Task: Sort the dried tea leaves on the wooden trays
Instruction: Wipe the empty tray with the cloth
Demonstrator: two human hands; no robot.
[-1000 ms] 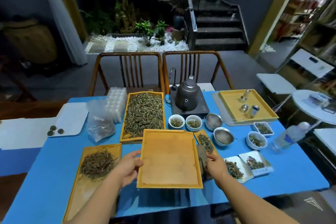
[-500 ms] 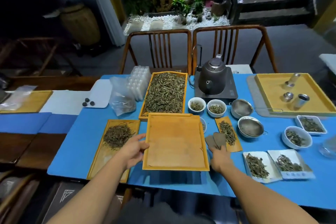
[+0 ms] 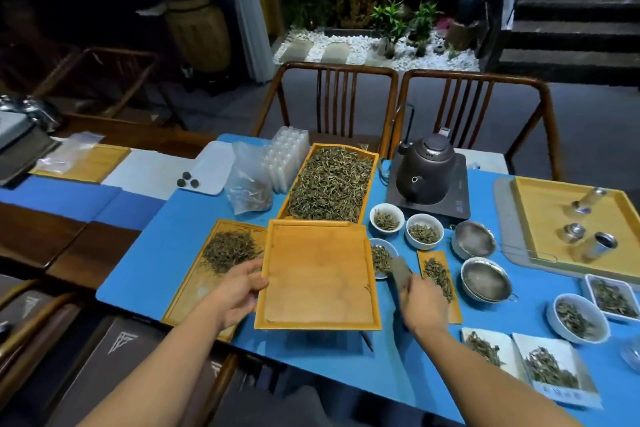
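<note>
Your left hand [image 3: 239,291] grips the left rim of the empty wooden tray [image 3: 318,274], fingers curled under it, thumb on top. The tray's near edge appears to sit over the near edge of the blue table cover [image 3: 145,253], and only one hand steadies it, so a careless pull could tip it off toward you. Your right hand [image 3: 424,305] is closed round a grey scoop-like tool [image 3: 400,270]; the blur hides exactly what it is. Its tip points at the small white bowl [image 3: 382,256] half tucked behind the tray's right rim. A hasty sweep there could knock that bowl or scatter the leaves on the narrow wooden slat [image 3: 440,274] just beside your knuckles.

Near the right corner, two white paper dishes [image 3: 512,354] and a round white bowl [image 3: 575,319] each hold a little leaf. At your left, the long tray [image 3: 194,288] carries one loose heap of dried tea leaves [image 3: 228,250] at its far end; your left wrist crosses its near part, and dragging it could spread the heap.

Further in, two metal strainers [image 3: 485,279] look empty, and two white cups [image 3: 424,231] hold pinches of leaf. Behind the empty tray, touching its far rim, the full tray [image 3: 330,184] is packed edge to edge with leaves; bumping it would spill them over its low rim. The kettle [image 3: 427,172] stands beside it.
</note>
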